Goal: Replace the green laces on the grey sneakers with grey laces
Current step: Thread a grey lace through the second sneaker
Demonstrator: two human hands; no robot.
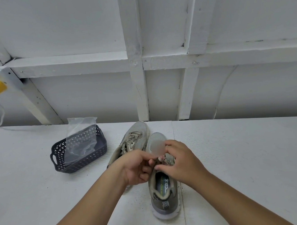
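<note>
On white table (42, 186), sneakers (162, 189), white wall (63, 29)

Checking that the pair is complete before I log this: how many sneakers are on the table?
2. One sneaker stands nearest, heel toward the camera, both hands at its lacing. The other sneaker lies just behind-left, beside the dark basket. None seem hidden.

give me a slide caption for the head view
Both hands, left hand and right hand, work at the near grey sneaker; second sneaker and dark basket behind.
</note>
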